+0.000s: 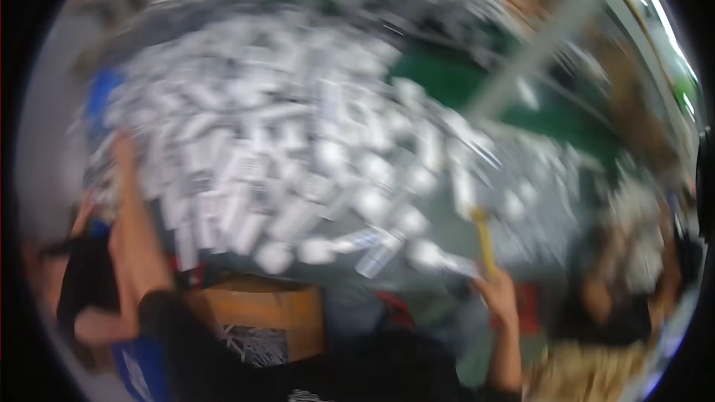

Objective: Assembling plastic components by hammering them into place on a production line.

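Right-hand (499,296) fingers seem pinching yellow strip (485,242) at tabletop (443,216) front edge; left hand (124,149) beside white pieces (242,167), fingers blurred, can't tell. Likely holding step; next calls for steady grip.

We get fairly even light over the heap of white pieces (253,167), but motion blur smears every outline. A strip light (663,12), probably a tube, glares at upper right; fisheye distortion bends our edges into black corners.
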